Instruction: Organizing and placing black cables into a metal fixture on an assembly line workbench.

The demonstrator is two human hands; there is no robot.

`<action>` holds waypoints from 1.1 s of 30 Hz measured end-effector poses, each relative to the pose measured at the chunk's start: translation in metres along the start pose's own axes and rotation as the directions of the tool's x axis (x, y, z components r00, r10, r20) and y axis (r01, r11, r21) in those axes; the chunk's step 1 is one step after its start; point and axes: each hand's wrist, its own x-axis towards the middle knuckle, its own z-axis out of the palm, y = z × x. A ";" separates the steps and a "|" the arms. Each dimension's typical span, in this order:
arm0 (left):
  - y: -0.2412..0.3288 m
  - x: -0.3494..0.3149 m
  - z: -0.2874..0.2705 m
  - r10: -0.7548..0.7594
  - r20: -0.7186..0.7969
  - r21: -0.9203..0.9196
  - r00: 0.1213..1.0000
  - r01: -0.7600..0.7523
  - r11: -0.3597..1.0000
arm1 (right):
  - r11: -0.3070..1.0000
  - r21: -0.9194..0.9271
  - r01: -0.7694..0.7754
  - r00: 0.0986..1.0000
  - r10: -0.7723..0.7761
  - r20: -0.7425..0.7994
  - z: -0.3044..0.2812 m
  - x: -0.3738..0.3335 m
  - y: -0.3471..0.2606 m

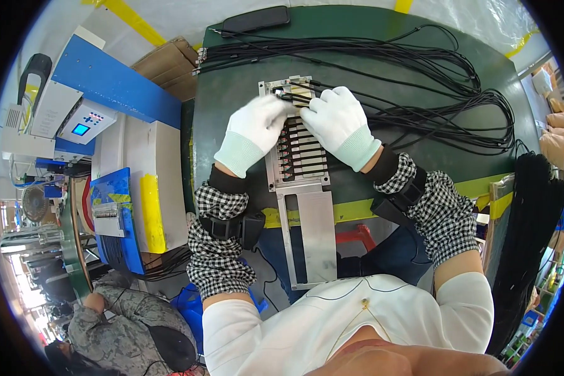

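On the green table lies a long metal fixture (274, 160) with a row of slots, its lower slots filled with black cable ends (304, 155) side by side. Over its upper part, both white-gloved hands meet with fingers closed. My left hand (255, 125) pinches at a black cable's end from the left; its fingertips are slightly blurred. From the right, my right hand (337, 119) grips a black cable, which runs out under the palm. The exact contact points are hidden by the fingers. A plain metal plate (318, 235) extends from the fixture past the table's near edge.
Long bundles of black cable (413, 53) lie looped across the far and right parts of the table. A dark flat case (255, 20) rests at the far edge. Left stands a blue-and-white machine (84, 122) with a small screen. A person in camouflage clothing (131, 313) sits lower left.
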 end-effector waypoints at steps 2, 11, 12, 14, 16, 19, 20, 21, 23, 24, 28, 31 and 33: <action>-0.005 -0.002 -0.001 0.014 0.127 0.078 0.992 -0.024 0.997 | 0.999 0.047 -0.019 0.998 0.021 -0.053 0.003 0.000 0.001; 0.003 -0.003 0.000 -0.155 0.079 0.002 0.985 0.155 0.988 | 0.995 -0.094 -0.015 0.996 0.023 0.085 0.001 -0.007 -0.011; 0.000 -0.003 0.001 -0.154 0.079 0.002 0.985 0.155 0.988 | 0.995 -0.094 -0.015 0.996 0.023 0.085 0.001 -0.008 -0.009; -0.009 -0.001 0.002 -0.129 -0.077 0.209 0.989 0.143 0.967 | 0.997 0.072 -0.040 0.998 0.037 0.046 0.003 -0.011 0.003; -0.014 -0.002 0.003 -0.102 -0.151 0.312 0.983 0.146 0.939 | 0.987 0.155 -0.050 0.999 0.046 0.026 0.005 -0.011 0.010; -0.014 -0.002 0.004 -0.213 -0.013 0.351 0.977 0.204 0.914 | 0.925 0.330 -0.190 0.982 0.175 0.074 0.006 -0.009 0.017; -0.014 -0.001 0.003 -0.210 -0.012 0.350 0.978 0.201 0.915 | 0.925 0.329 -0.192 0.981 0.178 0.072 0.005 -0.009 0.019; -0.013 0.000 0.001 -0.206 -0.040 0.216 0.978 0.210 0.953 | 0.921 0.314 -0.231 0.972 0.234 0.029 0.004 -0.008 0.020; -0.013 0.002 -0.002 -0.213 -0.098 -0.057 0.972 0.208 0.976 | 0.904 0.295 -0.309 0.939 0.340 -0.060 0.000 -0.002 0.021; -0.012 0.003 -0.002 -0.211 -0.097 -0.056 0.973 0.207 0.977 | 0.904 0.296 -0.309 0.938 0.341 -0.062 -0.001 0.001 0.019; -0.002 0.005 -0.001 -0.366 0.039 -0.478 0.930 0.339 0.811 | 0.890 0.445 -0.095 0.922 0.248 -0.297 0.001 0.012 0.009; 0.011 0.008 -0.007 -0.386 0.127 -0.642 0.914 0.372 0.670 | 0.892 0.446 -0.070 0.966 0.173 -0.194 0.013 0.013 0.012; 0.014 0.009 -0.011 -0.422 0.137 -0.620 0.896 0.409 0.669 | 0.903 0.422 -0.081 0.968 0.172 -0.182 0.012 0.014 0.013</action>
